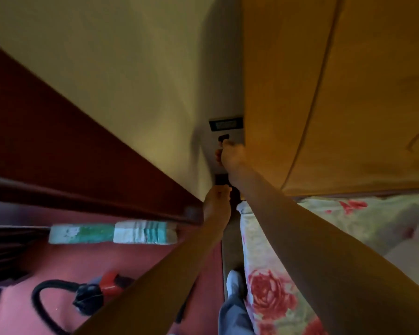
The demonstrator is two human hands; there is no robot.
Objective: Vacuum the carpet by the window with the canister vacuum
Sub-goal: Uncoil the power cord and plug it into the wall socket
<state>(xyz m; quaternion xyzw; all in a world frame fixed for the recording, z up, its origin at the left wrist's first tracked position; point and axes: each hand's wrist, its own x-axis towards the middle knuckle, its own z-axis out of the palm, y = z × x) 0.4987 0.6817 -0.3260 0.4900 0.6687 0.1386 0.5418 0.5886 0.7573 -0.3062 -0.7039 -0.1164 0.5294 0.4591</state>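
**Progress:** judged early. The canister vacuum (104, 287) lies on the red carpet (17, 310) at lower left, with its black hose (40, 303) looped beside it. Neither hand is on it, and no cleaning stroke is under way. The step in hand appears to be the power connection.

**Left hand** (216, 198): arm extended forward, fingers curled low by the foot of the wall. Contents are hidden, so the grip cannot be determined.

**Right hand** (230, 154): arm extended higher, fingertips bunched at a dark fitting on the wall plate (214, 139). Too blurred to confirm a pinch.

A floral bedcover (264, 286) lies at right.
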